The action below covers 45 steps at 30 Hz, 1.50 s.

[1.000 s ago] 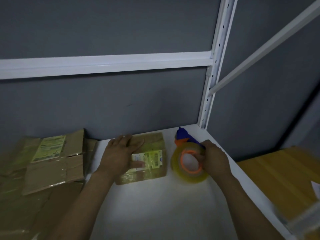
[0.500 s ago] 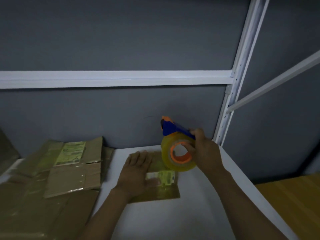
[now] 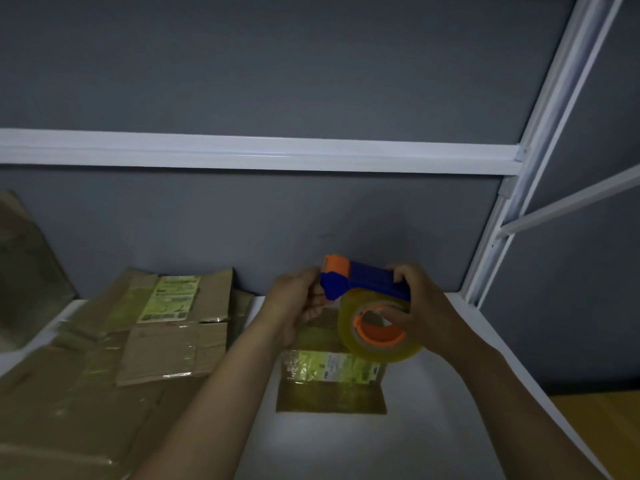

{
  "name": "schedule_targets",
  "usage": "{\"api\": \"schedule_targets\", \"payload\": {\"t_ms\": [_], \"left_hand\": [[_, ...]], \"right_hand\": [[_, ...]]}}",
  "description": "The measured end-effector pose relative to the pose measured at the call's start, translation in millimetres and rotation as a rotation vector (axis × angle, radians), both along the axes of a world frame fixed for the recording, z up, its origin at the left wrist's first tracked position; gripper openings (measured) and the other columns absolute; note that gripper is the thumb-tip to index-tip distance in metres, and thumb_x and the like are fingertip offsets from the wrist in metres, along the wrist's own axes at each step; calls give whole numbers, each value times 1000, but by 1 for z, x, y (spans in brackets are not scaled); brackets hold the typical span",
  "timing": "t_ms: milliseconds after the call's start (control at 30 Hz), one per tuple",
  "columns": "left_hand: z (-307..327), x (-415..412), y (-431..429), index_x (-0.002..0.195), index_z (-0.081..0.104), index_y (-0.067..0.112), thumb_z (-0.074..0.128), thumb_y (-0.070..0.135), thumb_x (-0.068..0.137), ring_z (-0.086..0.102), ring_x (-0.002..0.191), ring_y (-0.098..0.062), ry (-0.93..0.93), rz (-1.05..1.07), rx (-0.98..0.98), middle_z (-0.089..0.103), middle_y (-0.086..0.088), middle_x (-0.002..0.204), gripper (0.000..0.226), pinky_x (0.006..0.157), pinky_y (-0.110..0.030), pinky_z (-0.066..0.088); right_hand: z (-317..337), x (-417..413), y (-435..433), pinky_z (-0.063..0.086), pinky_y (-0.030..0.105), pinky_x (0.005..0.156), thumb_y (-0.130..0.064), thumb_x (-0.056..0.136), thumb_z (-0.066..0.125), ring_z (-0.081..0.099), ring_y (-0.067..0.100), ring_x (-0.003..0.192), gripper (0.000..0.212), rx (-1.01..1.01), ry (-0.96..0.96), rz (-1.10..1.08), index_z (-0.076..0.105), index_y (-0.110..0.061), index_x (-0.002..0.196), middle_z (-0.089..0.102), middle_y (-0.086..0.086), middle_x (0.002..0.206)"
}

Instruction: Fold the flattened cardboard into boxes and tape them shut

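Grey wall [image 3: 277,64], white shelf frame [image 3: 242,152]

The white worktop [image 3: 346,445] holds a small cardboard piece [image 3: 332,396] with a label, and a pile of flat cardboard [image 3: 104,358] on the left.

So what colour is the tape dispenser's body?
The dispenser is blue, clearest in the head view.

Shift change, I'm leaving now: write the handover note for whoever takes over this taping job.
Right hand grips the tape dispenser, thumb in the roll's core; left hand holds its front end.
Small labelled cardboard lies on the white shelf beneath them, untouched; sealed or not, cannot tell.
Flattened cardboard stack at left: not yet folded.
Left to do: tape this piece, then fold and tape the stack.
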<state>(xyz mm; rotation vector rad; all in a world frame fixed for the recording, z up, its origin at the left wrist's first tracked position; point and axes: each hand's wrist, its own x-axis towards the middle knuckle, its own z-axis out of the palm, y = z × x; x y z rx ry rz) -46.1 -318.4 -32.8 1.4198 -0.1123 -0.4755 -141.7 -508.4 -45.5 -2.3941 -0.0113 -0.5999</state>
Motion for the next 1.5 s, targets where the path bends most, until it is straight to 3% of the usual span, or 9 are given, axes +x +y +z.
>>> {"api": "schedule_targets", "payload": {"t_ms": [100,267,433,667,833,967,1333,1433,1500], "left_hand": [[-2,7,7,88,66,8,57,14,94,59,50,-7,14,-18,-27,67,-1,61,13,46,-18,42],[9,10,11,79,65,0,57,7,93,52,43,-7,-52,5,7,67,-4,57,17,40,-17,39],[10,22,25,83,66,3,59,9,93,55,49,-9,-98,136,24,69,-4,63,14,47,-18,44],[-44,19,25,97,65,-1,55,12,96,70,90,-26,111,165,-166,69,-17,90,16,79,-33,58],[-68,16,27,67,55,12,60,22,95,45,63,-15,115,108,-163,49,-3,61,30,70,-29,42],[-68,15,20,49,57,12,65,4,89,58,67,-19,87,208,-41,63,-7,61,42,72,-32,50],[-73,11,13,57,56,6,65,14,91,57,61,-24,57,372,-73,59,-11,55,36,69,-30,53],[-76,10,19,60,63,5,64,26,91,56,52,-15,-237,447,236,62,-4,52,38,50,-18,43],[-80,13,25,56,67,13,65,31,90,58,54,-14,-308,439,375,64,-2,54,39,56,-25,46]], "right_hand": [[0,-1,-5,29,3,89,-51,76,64,40,-4,106,60,-110,33,49,30,-58,124,38,-33,118],[0,3,-10,30,0,82,-24,84,65,41,-8,96,71,-171,132,76,23,-61,129,36,-22,105],[1,7,-10,30,0,75,-63,64,45,40,-12,94,69,-182,127,74,23,-61,129,37,-20,99],[2,17,-5,33,0,73,-27,79,73,43,-11,91,69,-101,111,115,33,-63,121,40,-20,100],[28,24,-1,38,9,74,-27,77,78,48,9,91,64,-247,150,188,40,-63,113,47,-2,103],[42,28,-6,44,28,80,-28,77,78,47,12,93,58,-393,221,190,51,-49,123,47,-1,106],[35,26,-16,38,12,69,-27,81,75,43,6,86,54,-456,256,174,53,-47,125,43,-8,103],[32,29,-5,40,22,75,-22,83,71,44,12,92,56,-508,280,168,51,-46,129,43,-4,106],[33,33,3,37,20,73,-24,84,68,43,12,96,56,-582,291,167,50,-45,132,43,-4,109]]}}
